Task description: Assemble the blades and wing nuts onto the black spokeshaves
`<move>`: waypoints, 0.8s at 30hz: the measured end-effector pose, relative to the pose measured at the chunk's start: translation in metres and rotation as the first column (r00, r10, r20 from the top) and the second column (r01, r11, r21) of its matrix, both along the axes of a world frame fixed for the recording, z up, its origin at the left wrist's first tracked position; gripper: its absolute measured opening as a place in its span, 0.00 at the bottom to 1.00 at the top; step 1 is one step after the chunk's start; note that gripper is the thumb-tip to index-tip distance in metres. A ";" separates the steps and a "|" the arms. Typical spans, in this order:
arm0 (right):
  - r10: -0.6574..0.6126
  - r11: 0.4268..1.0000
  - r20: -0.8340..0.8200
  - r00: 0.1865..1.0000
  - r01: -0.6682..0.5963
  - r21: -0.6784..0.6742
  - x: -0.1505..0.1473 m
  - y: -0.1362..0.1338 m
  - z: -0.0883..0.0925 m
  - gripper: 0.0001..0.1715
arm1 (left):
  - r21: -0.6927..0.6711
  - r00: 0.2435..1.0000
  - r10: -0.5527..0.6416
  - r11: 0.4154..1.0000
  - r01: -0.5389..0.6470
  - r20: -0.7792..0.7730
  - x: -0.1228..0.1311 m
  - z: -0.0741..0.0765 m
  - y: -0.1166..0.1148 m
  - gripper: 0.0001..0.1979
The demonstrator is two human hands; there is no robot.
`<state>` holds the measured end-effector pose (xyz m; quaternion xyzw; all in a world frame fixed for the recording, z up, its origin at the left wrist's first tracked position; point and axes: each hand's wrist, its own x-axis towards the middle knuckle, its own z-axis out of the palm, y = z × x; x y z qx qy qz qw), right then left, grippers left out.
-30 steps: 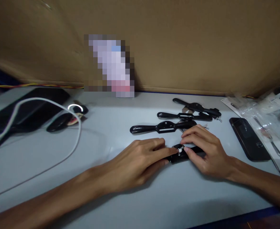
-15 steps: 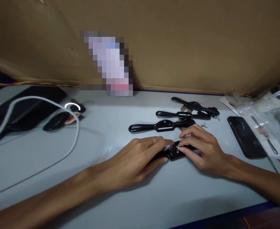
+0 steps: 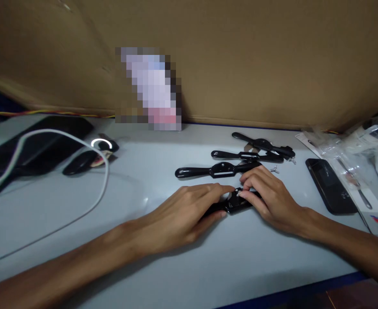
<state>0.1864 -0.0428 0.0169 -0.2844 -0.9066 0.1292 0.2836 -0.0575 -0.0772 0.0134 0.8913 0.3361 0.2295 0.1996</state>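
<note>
A black spokeshave point(image 3: 237, 205) lies on the table between my hands, its middle body showing. My left hand point(image 3: 193, 210) is closed round its left handle, with the thumb at the near edge and fingers along the far side. At the middle of the tool, my right hand point(image 3: 267, 195) pinches a small silver wing screw point(image 3: 238, 192) between thumb and fingers. The right handle is mostly hidden behind that hand. Just beyond lies another black spokeshave body point(image 3: 223, 170), its slot open. A loose silver wing screw point(image 3: 274, 169) rests past my right knuckles.
Two more spokeshaves, one nearer point(image 3: 245, 155) and one farther point(image 3: 262, 142), lie at the back. To the right are a black phone point(image 3: 330, 185) and clear plastic packaging point(image 3: 352, 171). A white cable point(image 3: 107, 171) loops on the left. A cardboard panel point(image 3: 240, 64) stands behind.
My right fingers have turned at the wing screw and curled closer together, the screw shifting slightly up and left. My left hand keeps its hold. The view has moved slightly.
</note>
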 end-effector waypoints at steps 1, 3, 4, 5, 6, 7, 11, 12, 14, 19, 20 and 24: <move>0.005 1.000 0.006 1.000 -0.006 0.020 -0.001 0.000 0.000 0.08 | -0.003 1.000 0.004 1.000 -0.004 -0.002 0.000 0.000 0.000 0.15; 0.024 0.997 0.027 0.999 -0.026 0.069 -0.002 0.000 0.000 0.08 | 0.001 1.000 0.015 1.000 -0.015 -0.010 0.000 0.000 0.000 0.16; 0.030 0.995 0.037 0.999 -0.034 0.092 -0.002 0.000 0.001 0.09 | 0.004 1.000 0.021 1.000 -0.021 -0.016 0.000 0.000 0.000 0.16; 0.035 0.993 0.046 0.998 -0.039 0.110 -0.002 -0.001 0.001 0.09 | 0.009 1.000 0.026 1.000 -0.026 -0.018 0.000 0.000 0.000 0.17; 0.039 0.991 0.052 0.998 -0.045 0.123 -0.001 -0.001 0.001 0.09 | 0.011 0.999 0.029 1.000 -0.029 -0.019 0.001 0.000 0.000 0.17; 0.041 0.990 0.059 0.997 -0.049 0.134 -0.001 -0.001 0.001 0.10 | 0.012 0.999 0.030 0.999 -0.029 -0.018 0.001 0.000 0.000 0.17; 0.040 0.985 0.108 0.993 -0.057 0.163 0.002 0.000 0.002 0.10 | 0.019 0.999 0.025 1.000 -0.024 -0.025 0.000 0.000 -0.001 0.18; 0.043 0.984 0.115 0.992 -0.062 0.170 0.002 -0.001 0.002 0.09 | 0.021 1.000 0.016 1.000 -0.016 -0.025 0.000 0.000 -0.001 0.18; 0.058 0.982 0.112 0.992 -0.077 0.175 0.003 -0.001 0.002 0.10 | 0.028 1.000 -0.003 1.000 0.004 -0.018 0.001 0.001 -0.001 0.17; 0.003 0.994 0.058 0.998 -0.009 0.110 0.004 0.000 0.000 0.10 | 0.101 0.998 -0.036 0.994 0.040 -0.047 0.001 0.002 -0.003 0.13; -0.026 0.995 0.049 0.998 0.021 0.095 0.004 0.001 -0.001 0.10 | 0.111 0.998 -0.043 0.993 0.049 -0.048 0.001 0.002 -0.003 0.13; -0.132 0.988 0.060 0.989 0.126 0.092 0.006 0.007 -0.005 0.11 | 0.110 0.998 -0.050 0.992 0.054 -0.035 0.001 0.003 -0.004 0.13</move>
